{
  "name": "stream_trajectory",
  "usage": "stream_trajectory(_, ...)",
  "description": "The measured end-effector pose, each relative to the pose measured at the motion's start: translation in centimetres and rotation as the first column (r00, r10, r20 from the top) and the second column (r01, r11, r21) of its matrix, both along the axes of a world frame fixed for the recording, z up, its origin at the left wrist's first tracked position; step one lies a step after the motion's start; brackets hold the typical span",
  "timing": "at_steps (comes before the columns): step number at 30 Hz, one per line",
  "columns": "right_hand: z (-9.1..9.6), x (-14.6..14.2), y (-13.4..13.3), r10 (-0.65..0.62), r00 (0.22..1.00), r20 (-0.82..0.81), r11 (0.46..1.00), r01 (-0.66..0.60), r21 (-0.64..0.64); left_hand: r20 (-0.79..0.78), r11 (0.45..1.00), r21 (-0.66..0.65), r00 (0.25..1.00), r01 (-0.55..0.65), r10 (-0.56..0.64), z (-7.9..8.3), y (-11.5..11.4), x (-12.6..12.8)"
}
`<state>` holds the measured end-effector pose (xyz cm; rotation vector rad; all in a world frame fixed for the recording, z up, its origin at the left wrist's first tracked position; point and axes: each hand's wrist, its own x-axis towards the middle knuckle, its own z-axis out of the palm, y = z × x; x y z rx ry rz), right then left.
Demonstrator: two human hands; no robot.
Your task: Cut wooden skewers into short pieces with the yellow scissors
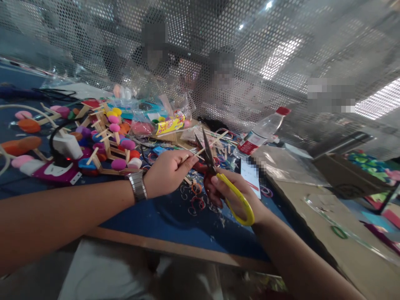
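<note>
Metal-bladed scissors [210, 163], smooth plastic handle [245, 209]

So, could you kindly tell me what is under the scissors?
Beneath the scissors, held in the right hand, loose rubber bands and pale scraps show on the blue table. Whatever lies directly behind the scissors and that hand is covered, so I cannot tell.

Through my head view I see the left hand [168, 171] pinching a thin wooden stick [219, 139], which crosses the parted blades of the yellow-handled scissors [210, 160] in the right hand [246, 186]. Left of the left hand, stick assemblies [106, 146] with bright oval pieces [119, 164] crowd together. Coloured loops [196, 188] lie between both hands. Just beyond the right hand lies a phone [249, 176], a red-capped bottle [260, 130] farther off.
</note>
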<state>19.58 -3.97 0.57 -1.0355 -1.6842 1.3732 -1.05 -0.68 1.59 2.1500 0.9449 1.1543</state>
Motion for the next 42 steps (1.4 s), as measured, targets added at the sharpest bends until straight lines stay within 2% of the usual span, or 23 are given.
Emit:
stream_trajectory(8,-0.2,0.1,0.0,0.02,1.0,-0.019,0.998,-0.021,-0.056,0.007,0.996,0.065,0.998,-0.057,0.057,-0.1,0.3,-0.1)
stream_trajectory(17,0.4,-0.6,-0.3,0.025,0.99,-0.14,0.989,-0.045,-0.144,0.039,0.999,0.045,0.999,-0.009,0.007,0.4,0.3,-0.2)
stream_trajectory(26,0.3,-0.5,0.0,0.031,0.953,-0.3,0.938,-0.131,-0.32,0.073,0.997,-0.074,0.997,0.006,-0.001,0.1,0.4,-0.3)
stream_trajectory(33,0.4,-0.5,0.4,0.006,0.944,-0.33,0.889,-0.155,-0.431,0.079,0.981,-0.192,0.997,0.0,0.015,0.2,0.7,-0.2)
stream_trajectory(37,1.0,-0.9,0.2,-0.004,0.952,-0.306,0.857,-0.154,-0.492,0.142,0.962,-0.264,0.989,0.069,-0.031,-0.1,0.5,0.1)
stream_trajectory(39,1.1,-1.1,0.3,-0.005,0.955,-0.297,0.857,-0.149,-0.493,0.184,0.947,-0.296,0.981,0.122,-0.068,-0.3,0.3,0.3)
stream_trajectory(42,0.9,-1.1,0.5,-0.014,0.958,-0.285,0.887,-0.12,-0.447,0.263,0.926,-0.338,0.962,0.166,-0.076,-0.6,0.1,0.6)
